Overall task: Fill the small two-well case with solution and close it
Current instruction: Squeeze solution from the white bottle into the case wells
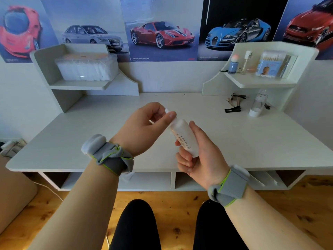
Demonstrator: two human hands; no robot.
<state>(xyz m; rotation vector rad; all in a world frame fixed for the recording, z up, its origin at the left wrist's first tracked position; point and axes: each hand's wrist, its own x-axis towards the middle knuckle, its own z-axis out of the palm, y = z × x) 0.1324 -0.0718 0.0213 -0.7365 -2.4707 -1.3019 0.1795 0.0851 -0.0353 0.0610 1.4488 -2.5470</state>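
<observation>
I was only at the start: my right hand (201, 159) was wrapped round the white solution bottle (183, 138), tilted above the worktop (72, 141), while my left hand (144, 127) pinched its cap (167, 111) between thumb and fingertips, so I judged opening to be the step in hand. The two-well case showed nowhere in view, so filling and closing were all left to do. The bottle's label was too blurred to read; the only clear writing was "Ferrari 458 Speciale" on the red car poster (162, 33).
</observation>
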